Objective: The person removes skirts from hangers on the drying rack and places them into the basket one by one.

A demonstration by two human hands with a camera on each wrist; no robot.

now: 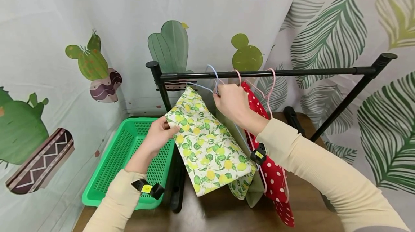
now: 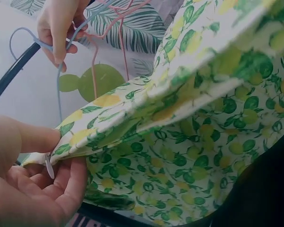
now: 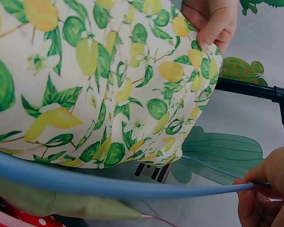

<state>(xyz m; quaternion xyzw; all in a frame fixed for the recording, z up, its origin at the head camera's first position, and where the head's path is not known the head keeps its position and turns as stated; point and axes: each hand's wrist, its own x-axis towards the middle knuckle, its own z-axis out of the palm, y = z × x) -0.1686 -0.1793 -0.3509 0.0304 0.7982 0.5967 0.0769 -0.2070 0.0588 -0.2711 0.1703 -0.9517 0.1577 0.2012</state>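
1. One edge of the lemon-print cloth (image 1: 207,145) is pinched by the left hand (image 1: 159,135), thumb against fingers.
2. The right hand (image 1: 232,101) grips the blue hanger (image 3: 113,185) just below the black rail (image 1: 311,72).
3. The lemon-print cloth's upper corner meets one hanger end; an olive cloth (image 1: 254,196) hangs behind.
4. Leftward sits a green basket (image 1: 121,154); rightward hangs a red dotted cloth (image 1: 272,178).

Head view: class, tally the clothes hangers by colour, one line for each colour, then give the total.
Blue hanger: 1
Pink hangers: 2
Total: 3
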